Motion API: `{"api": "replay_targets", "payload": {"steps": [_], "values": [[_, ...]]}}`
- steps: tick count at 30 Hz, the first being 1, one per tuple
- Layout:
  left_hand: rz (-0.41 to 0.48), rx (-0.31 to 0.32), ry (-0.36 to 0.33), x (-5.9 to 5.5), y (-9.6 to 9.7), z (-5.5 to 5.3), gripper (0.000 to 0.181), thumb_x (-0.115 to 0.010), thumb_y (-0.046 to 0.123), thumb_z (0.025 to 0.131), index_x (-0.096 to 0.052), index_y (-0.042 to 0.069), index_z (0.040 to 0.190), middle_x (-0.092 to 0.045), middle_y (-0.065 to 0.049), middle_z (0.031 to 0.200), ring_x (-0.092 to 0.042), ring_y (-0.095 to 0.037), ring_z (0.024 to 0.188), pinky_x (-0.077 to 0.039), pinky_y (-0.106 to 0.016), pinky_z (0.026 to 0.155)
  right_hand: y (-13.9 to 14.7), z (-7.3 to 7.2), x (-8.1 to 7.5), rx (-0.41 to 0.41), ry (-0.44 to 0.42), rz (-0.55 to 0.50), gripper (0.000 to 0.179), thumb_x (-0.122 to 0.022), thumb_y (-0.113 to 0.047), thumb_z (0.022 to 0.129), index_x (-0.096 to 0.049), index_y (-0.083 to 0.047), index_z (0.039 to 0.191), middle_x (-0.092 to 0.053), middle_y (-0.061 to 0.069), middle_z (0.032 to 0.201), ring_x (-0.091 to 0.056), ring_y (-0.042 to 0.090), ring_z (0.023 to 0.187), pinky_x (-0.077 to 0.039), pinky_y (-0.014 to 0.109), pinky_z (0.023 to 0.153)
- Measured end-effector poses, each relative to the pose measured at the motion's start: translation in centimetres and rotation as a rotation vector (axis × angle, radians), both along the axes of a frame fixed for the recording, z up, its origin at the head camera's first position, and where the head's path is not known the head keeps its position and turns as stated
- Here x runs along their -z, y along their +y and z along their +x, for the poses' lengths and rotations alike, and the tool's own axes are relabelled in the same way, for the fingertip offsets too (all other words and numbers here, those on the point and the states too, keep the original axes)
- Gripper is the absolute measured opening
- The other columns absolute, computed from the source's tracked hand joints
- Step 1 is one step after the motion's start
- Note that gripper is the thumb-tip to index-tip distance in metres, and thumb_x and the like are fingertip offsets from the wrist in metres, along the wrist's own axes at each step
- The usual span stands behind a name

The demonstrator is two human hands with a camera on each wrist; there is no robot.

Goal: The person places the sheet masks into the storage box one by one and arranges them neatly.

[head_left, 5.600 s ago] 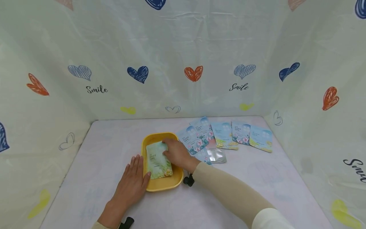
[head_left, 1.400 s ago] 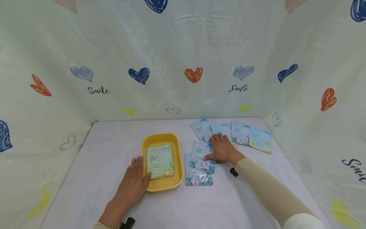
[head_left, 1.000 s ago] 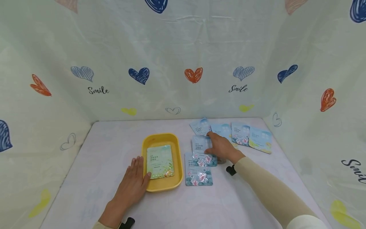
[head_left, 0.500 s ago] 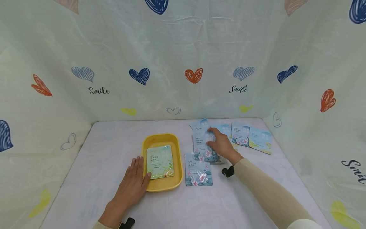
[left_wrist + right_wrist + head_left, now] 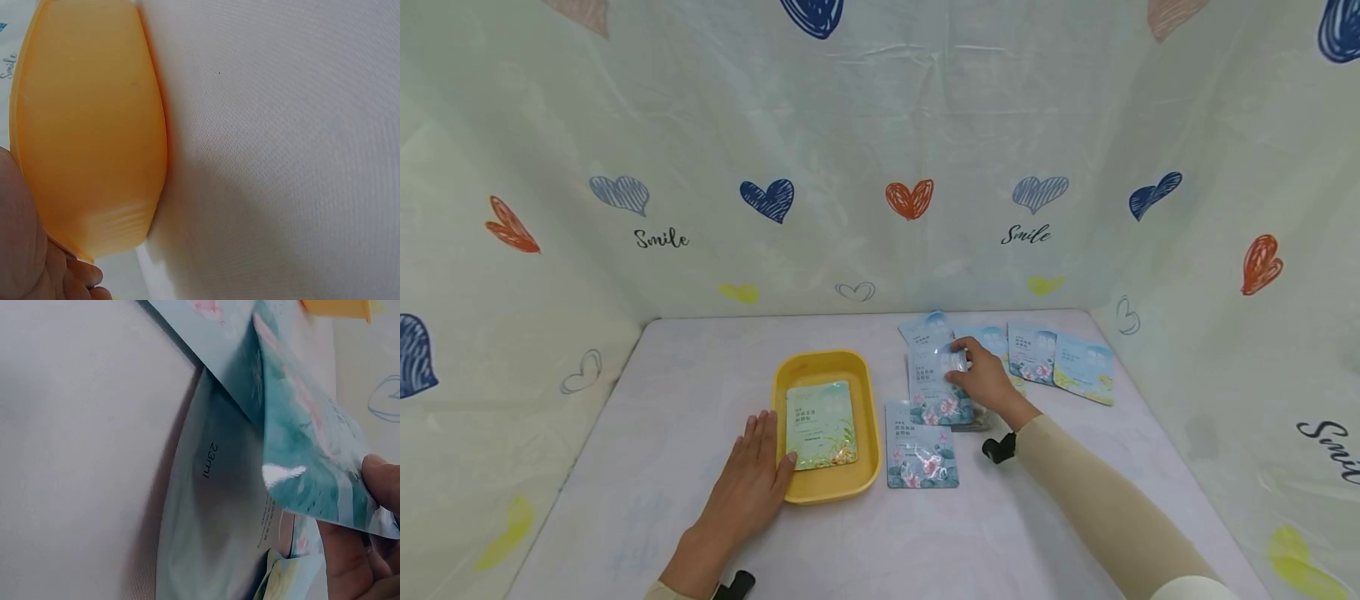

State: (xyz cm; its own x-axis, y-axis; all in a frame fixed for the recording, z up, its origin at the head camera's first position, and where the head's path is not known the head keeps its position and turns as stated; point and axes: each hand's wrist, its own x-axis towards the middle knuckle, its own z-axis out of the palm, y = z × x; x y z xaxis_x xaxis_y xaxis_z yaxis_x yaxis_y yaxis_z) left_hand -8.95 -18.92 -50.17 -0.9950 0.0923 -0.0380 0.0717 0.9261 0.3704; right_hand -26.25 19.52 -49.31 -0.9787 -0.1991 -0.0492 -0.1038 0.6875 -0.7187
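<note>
My left hand (image 5: pixel 745 475) lies with straight fingers along the left side of the yellow tray (image 5: pixel 829 485), its thumb over the rim. Inside the tray is a green sheet mask packet (image 5: pixel 820 425). Between thumb and fingers, my right hand (image 5: pixel 988 383) pinches a blue sheet mask packet with pink flowers (image 5: pixel 936 387) by its right edge. The right wrist view shows this packet tilted up, above a packet marked 23ml (image 5: pixel 212 487). A second flowered packet (image 5: pixel 921 458) lies right of the tray, its far edge overlapped by the held one.
Several more packets lie along the back right: a blue one (image 5: pixel 921 330) behind the held packet, one partly behind my right hand (image 5: pixel 988 336), a flowered one (image 5: pixel 1032 352) and a yellow-flowered one (image 5: pixel 1084 368). A heart-printed curtain (image 5: pixel 910 108) encloses the white table (image 5: pixel 700 358).
My right hand has left the green packet in the tray and moved right. A flowered packet now lies beside the tray. Another, now pinched, has shifted away from me. My left hand stays put.
</note>
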Motion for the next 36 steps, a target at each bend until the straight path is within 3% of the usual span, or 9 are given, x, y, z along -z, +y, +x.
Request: {"api": "replay_targets", "payload": {"steps": [6, 11, 13, 15, 17, 21, 24, 30, 36], "values": [[0.000, 0.004, -0.004, 0.0, 0.0, 0.0, 0.076, -0.043, 0.035, 0.114, -0.009, -0.009, 0.165, -0.013, -0.030, 0.172, -0.010, -0.047, 0.162, -0.019, -0.064, 0.129, 0.3, -0.2, -0.1, -0.020, -0.020, -0.060, 0.045, -0.073, -0.016, 0.100, -0.054, -0.011, 0.140, -0.061, 0.021, 0.132, -0.062, 0.031, 0.107, -0.050, 0.034, 0.075], [0.007, 0.008, -0.004, 0.0, -0.1, -0.1, 0.076, -0.042, 0.035, 0.114, -0.009, -0.009, 0.165, -0.014, -0.031, 0.172, -0.010, -0.047, 0.162, -0.019, -0.065, 0.128, 0.3, -0.1, -0.5, -0.024, -0.023, -0.104, 0.045, -0.074, -0.017, 0.099, -0.054, -0.012, 0.139, -0.053, 0.013, 0.093, -0.052, 0.026, 0.080, -0.043, 0.033, 0.064], [0.010, 0.008, -0.002, 0.0, -0.1, -0.1, 0.076, -0.043, 0.035, 0.114, -0.009, -0.009, 0.165, -0.014, -0.031, 0.172, -0.010, -0.047, 0.162, -0.019, -0.064, 0.129, 0.2, -0.1, -0.6, -0.027, -0.022, -0.097, 0.044, -0.075, -0.017, 0.099, -0.055, -0.012, 0.138, -0.051, 0.012, 0.087, -0.047, 0.024, 0.074, -0.042, 0.032, 0.062], [0.012, 0.008, -0.002, 0.0, -0.1, -0.1, 0.076, -0.043, 0.035, 0.114, -0.009, -0.009, 0.165, -0.014, -0.030, 0.172, -0.010, -0.047, 0.162, -0.019, -0.064, 0.129, 0.2, -0.1, -0.7, -0.027, -0.024, -0.075, 0.044, -0.075, -0.018, 0.099, -0.055, -0.013, 0.138, -0.059, 0.013, 0.096, -0.052, 0.023, 0.077, -0.044, 0.032, 0.064], [0.013, 0.007, -0.003, 0.0, -0.1, -0.1, 0.076, -0.043, 0.035, 0.114, -0.009, -0.009, 0.165, -0.014, -0.030, 0.172, -0.010, -0.046, 0.162, -0.019, -0.064, 0.129, 0.3, -0.1, -0.7, -0.026, -0.032, -0.059, 0.043, -0.075, -0.018, 0.099, -0.056, -0.013, 0.138, -0.065, 0.019, 0.117, -0.060, 0.025, 0.088, -0.048, 0.033, 0.069], [0.015, 0.004, -0.006, 0.0, 0.0, 0.0, 0.076, -0.042, 0.035, 0.114, -0.009, -0.009, 0.165, -0.014, -0.030, 0.172, -0.009, -0.046, 0.162, -0.019, -0.065, 0.128, 0.4, 0.0, -0.8, -0.024, -0.066, -0.070, 0.042, -0.074, -0.020, 0.100, -0.058, -0.013, 0.139, -0.054, 0.029, 0.149, -0.066, 0.034, 0.110, -0.052, 0.035, 0.076], [0.013, 0.001, -0.008, 0.0, 0.0, 0.0, 0.076, -0.042, 0.035, 0.114, -0.009, -0.009, 0.165, -0.014, -0.030, 0.173, -0.009, -0.046, 0.162, -0.019, -0.065, 0.128, 0.6, 0.0, -0.9, -0.027, -0.081, -0.092, 0.042, -0.073, -0.020, 0.101, -0.058, -0.012, 0.139, -0.050, 0.032, 0.151, -0.065, 0.034, 0.106, -0.052, 0.035, 0.074], [0.010, 0.003, -0.003, 0.1, 0.0, -0.1, 0.076, -0.043, 0.035, 0.114, -0.009, -0.010, 0.165, -0.013, -0.031, 0.172, -0.010, -0.047, 0.162, -0.019, -0.065, 0.128, 0.7, 0.0, -1.0, -0.021, -0.077, -0.159, 0.040, -0.071, -0.019, 0.102, -0.056, -0.012, 0.139, -0.061, 0.027, 0.131, -0.053, 0.021, 0.068, -0.049, 0.035, 0.063], [0.007, 0.002, -0.008, 0.0, 0.0, -0.1, 0.076, -0.042, 0.035, 0.114, -0.009, -0.010, 0.165, -0.013, -0.031, 0.173, -0.009, -0.047, 0.162, -0.019, -0.065, 0.128, 0.8, 0.0, -1.2, -0.016, -0.084, -0.219, 0.037, -0.068, -0.018, 0.104, -0.055, -0.011, 0.138, -0.056, 0.027, 0.144, -0.063, 0.020, 0.081, -0.051, 0.033, 0.065]]}}
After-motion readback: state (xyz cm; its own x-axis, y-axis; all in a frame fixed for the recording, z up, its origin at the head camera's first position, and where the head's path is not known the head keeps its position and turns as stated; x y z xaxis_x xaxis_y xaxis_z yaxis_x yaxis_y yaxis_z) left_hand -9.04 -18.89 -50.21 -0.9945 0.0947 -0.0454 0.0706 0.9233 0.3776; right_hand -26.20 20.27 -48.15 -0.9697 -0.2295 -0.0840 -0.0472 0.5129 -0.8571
